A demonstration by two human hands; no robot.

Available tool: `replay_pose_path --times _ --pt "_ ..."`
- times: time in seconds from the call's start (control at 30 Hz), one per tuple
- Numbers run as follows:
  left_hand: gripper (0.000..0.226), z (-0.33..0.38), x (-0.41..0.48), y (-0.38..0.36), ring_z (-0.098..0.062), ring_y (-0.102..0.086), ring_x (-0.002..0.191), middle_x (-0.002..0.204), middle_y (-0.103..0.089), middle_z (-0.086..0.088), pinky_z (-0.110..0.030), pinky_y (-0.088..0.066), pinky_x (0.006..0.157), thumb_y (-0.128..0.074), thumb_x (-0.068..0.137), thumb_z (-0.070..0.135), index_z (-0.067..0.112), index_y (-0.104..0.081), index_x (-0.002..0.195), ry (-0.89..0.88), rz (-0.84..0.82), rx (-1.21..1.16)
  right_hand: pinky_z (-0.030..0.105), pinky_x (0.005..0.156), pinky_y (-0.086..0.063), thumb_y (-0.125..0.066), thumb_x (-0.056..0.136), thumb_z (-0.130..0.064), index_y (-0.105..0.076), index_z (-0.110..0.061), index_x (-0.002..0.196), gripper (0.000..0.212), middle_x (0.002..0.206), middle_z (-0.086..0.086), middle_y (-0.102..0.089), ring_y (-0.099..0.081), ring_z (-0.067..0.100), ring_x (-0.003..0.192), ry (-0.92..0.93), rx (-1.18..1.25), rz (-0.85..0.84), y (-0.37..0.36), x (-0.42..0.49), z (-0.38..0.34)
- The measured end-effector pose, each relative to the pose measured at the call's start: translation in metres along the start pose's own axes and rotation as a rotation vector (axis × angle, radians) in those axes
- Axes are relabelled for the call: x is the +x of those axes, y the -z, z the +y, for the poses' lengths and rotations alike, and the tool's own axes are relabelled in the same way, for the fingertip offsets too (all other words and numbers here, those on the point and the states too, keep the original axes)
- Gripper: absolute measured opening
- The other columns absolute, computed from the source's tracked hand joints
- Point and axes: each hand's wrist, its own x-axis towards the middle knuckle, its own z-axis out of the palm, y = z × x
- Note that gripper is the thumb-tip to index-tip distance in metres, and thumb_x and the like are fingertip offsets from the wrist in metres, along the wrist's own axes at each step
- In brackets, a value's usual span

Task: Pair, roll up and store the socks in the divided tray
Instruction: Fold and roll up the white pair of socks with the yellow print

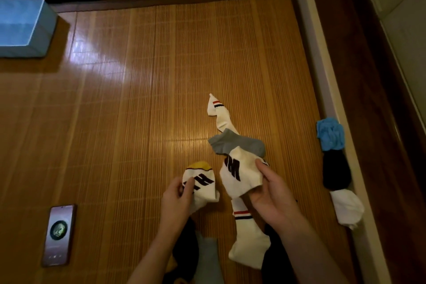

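Observation:
My left hand (pixel 178 193) pinches a white sock with black letters and a yellow toe (pixel 202 182). My right hand (pixel 269 189) grips a matching white sock with black letters (pixel 237 173). A grey ankle sock (pixel 239 142) lies just beyond it. A long white sock with red and black stripes (pixel 217 110) stretches away behind the grey one. Another striped white sock (pixel 246 240) lies under my right wrist. Rolled pairs sit in a row at the right: blue (pixel 330 134), black (pixel 336 173) and white (pixel 348 207). A light blue box (pixel 23 27) stands at the far left.
Everything lies on a bamboo mat (pixel 149 76). A phone (pixel 59 235) with a lit screen rests at the near left. A pale rail (pixel 322 53) runs along the mat's right edge. Dark and grey-blue socks (pixel 202 258) lie between my forearms.

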Motion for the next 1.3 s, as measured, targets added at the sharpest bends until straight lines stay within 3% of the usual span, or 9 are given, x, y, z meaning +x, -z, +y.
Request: replay_pose_path --times 0.1,0.23,0.37,0.67,0.83,0.93,1.03,1.13,1.3 --pt "0.038 0.008 -0.006 -0.003 -0.019 -0.075 0.091 0.107 -0.072 -0.002 -0.037 -0.063 0.073 -0.057 0.103 0.021 0.038 -0.051 0.136 0.032 -0.061 -0.102 0.041 0.082 -0.063 -0.054 0.094 -0.015 -0.064 -0.002 0.127 0.037 0.124 0.019 -0.070 -0.073 0.028 0.106 -0.003 0.085 -0.120 -0.006 -0.011 -0.001" --pt "0.033 0.023 -0.016 -0.013 -0.024 -0.072 0.106 0.121 -0.073 -0.008 -0.035 -0.058 0.080 -0.045 0.108 0.013 0.027 -0.073 0.119 0.152 -0.214 -0.321 0.041 0.098 -0.055 -0.051 0.096 -0.016 -0.062 0.000 0.129 0.038 0.130 0.022 -0.066 -0.068 0.030 0.115 0.017 0.118 -0.137 -0.011 -0.022 0.001" --pt "0.042 0.039 -0.024 -0.023 -0.028 -0.071 0.104 0.120 -0.073 -0.015 -0.036 -0.056 0.079 -0.049 0.103 0.035 0.007 -0.074 0.120 0.334 -0.395 -0.631 0.044 0.084 -0.061 -0.051 0.102 -0.012 -0.055 0.001 0.134 0.034 0.126 0.022 -0.068 -0.068 0.033 0.113 0.059 -0.082 0.043 -0.006 -0.020 0.014" --pt "0.031 0.044 -0.033 -0.028 -0.028 -0.074 0.101 0.111 -0.076 -0.013 -0.034 -0.061 0.080 -0.076 0.081 0.032 0.013 -0.079 0.105 0.180 -0.313 -0.426 0.057 0.108 -0.046 -0.062 0.084 0.000 -0.057 -0.003 0.132 0.048 0.129 0.022 -0.066 -0.064 0.037 0.120 0.160 -0.078 0.065 0.014 -0.029 0.008" --pt "0.035 0.047 -0.040 -0.033 -0.028 -0.073 0.100 0.100 -0.077 -0.002 -0.028 -0.059 0.077 -0.078 0.073 0.051 0.022 -0.078 0.092 0.047 -0.303 -0.171 0.051 0.090 -0.058 -0.072 0.081 -0.018 -0.059 -0.008 0.132 0.054 0.122 0.020 -0.071 -0.070 0.035 0.111 0.115 -0.115 0.031 0.004 -0.041 -0.007" --pt "0.069 0.046 -0.042 -0.038 -0.030 -0.073 0.099 0.102 -0.077 -0.011 -0.036 -0.058 0.086 -0.051 0.085 0.073 0.011 -0.077 0.097 0.173 -0.392 -0.017 0.047 0.086 -0.060 -0.068 0.087 -0.024 -0.057 -0.005 0.134 0.052 0.124 0.021 -0.070 -0.069 0.035 0.112 0.140 -0.039 -0.017 -0.010 -0.048 -0.012" --pt "0.093 0.047 -0.050 -0.043 -0.034 -0.070 0.101 0.113 -0.072 -0.028 -0.039 -0.054 0.086 -0.027 0.083 0.080 0.002 -0.077 0.091 0.411 -0.473 -0.264 0.046 0.087 -0.060 -0.057 0.099 -0.031 -0.058 -0.004 0.134 0.044 0.129 0.021 -0.067 -0.068 0.034 0.116 0.153 0.156 -0.109 -0.019 -0.058 -0.021" --pt "0.104 0.055 -0.056 -0.049 -0.037 -0.064 0.123 0.133 -0.064 -0.027 -0.042 -0.055 0.096 -0.025 0.086 0.082 -0.004 -0.070 0.123 0.540 -0.629 -0.648 0.048 0.093 -0.058 -0.056 0.099 -0.033 -0.056 -0.004 0.137 0.048 0.128 0.022 -0.067 -0.068 0.035 0.115 0.160 0.224 -0.090 -0.021 -0.061 -0.020" --pt "0.062 0.086 -0.052 -0.062 -0.032 -0.067 0.121 0.136 -0.065 -0.019 -0.043 -0.057 0.093 -0.058 0.095 0.053 0.007 -0.065 0.136 0.354 -0.396 -1.019 0.041 0.072 -0.063 -0.055 0.100 -0.024 -0.057 -0.004 0.134 0.039 0.122 0.018 -0.071 -0.072 0.031 0.107 0.202 0.159 -0.016 -0.008 -0.060 -0.012"
